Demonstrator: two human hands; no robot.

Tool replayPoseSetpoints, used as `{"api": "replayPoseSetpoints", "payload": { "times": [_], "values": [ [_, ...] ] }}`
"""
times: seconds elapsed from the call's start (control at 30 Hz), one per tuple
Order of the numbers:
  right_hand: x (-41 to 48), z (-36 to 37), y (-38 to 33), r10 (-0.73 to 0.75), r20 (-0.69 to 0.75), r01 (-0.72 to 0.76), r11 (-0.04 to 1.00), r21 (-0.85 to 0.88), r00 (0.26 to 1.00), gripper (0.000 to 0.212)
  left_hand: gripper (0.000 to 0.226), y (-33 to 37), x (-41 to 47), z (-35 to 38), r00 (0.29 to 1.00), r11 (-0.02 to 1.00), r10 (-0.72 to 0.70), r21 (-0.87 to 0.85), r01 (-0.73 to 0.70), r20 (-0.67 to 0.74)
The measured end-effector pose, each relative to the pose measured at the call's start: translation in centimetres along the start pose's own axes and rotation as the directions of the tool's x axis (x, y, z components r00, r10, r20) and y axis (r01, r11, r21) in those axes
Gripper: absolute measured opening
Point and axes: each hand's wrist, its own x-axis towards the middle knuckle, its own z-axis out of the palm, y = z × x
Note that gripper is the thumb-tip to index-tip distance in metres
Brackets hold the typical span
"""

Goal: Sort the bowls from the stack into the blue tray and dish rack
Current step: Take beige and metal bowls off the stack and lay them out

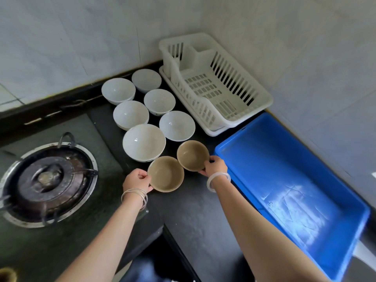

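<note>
Two tan bowls sit at the near end of the black counter. My left hand (136,180) grips the left rim of the nearer tan bowl (165,174). My right hand (214,165) grips the right rim of the farther tan bowl (192,155). Behind them stand several white bowls in two rows, the largest (144,141) closest to the tan ones. The white dish rack (215,82) stands in the back corner with nothing in it. The blue tray (293,192) lies to the right, also holding nothing.
A gas burner (47,182) with a metal ring is set in the counter at the left. Tiled walls close off the back and the right side. The counter's front edge (173,237) runs diagonally below my arms.
</note>
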Motion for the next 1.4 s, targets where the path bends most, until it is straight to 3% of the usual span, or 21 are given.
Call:
{"api": "replayPoseSetpoints", "payload": {
  "times": [0.23,0.4,0.63,0.77,0.9,1.0,1.1,1.23,1.4],
  "values": [
    [0.2,0.4,-0.1,0.007,0.013,-0.007,1.0,0.027,1.0,0.037,0.023,-0.1,0.0,0.1,1.0,1.0,0.006,-0.004,-0.006,-0.014],
    [0.4,0.3,0.3,0.038,0.067,-0.047,0.991,0.123,0.997,0.036,0.01,-0.1,-0.3,0.4,0.998,1.0,0.025,-0.002,-0.025,-0.051],
    [-0.2,-0.4,0.7,0.045,0.123,-0.064,0.986,0.156,0.991,0.033,0.02,-0.3,-0.9,0.1,0.992,0.99,0.114,0.09,-0.11,-0.044],
    [-2.2,-2.2,0.8,-0.015,0.097,0.003,0.992,0.127,0.995,0.035,0.027,0.1,-2.3,-0.5,0.977,0.945,0.211,0.26,-0.196,-0.03],
    [-5.6,-5.5,1.9,-0.182,0.021,0.181,0.983,0.042,0.983,0.031,0.027,0.7,-4.3,-0.6,0.957,0.904,0.289,0.331,-0.271,-0.007],
    [-8.4,-9.0,3.9,-0.287,-0.033,0.287,0.958,-0.017,0.957,0.022,0.025,1.1,-6.5,0.8,0.939,0.876,0.336,0.339,-0.343,0.081],
    [-11.1,-12.6,6.8,-0.328,-0.121,0.325,0.945,-0.042,0.937,0.016,0.021,1.2,-9.2,3.3,0.902,0.851,0.338,0.322,-0.415,0.269],
    [-13.9,-17.2,11.9,-0.262,-0.268,0.237,0.964,-0.124,0.927,0.016,0.019,0.0,-13.4,7.4,0.8,0.753,0.327,0.374,-0.542,0.503],
    [-17.2,-21.7,19.2,-0.193,-0.476,0.063,0.959,-0.275,0.858,0.015,0.018,-3.8,-19.7,12.1,0.651,0.618,0.254,0.398,-0.678,0.715]
  ]
}}
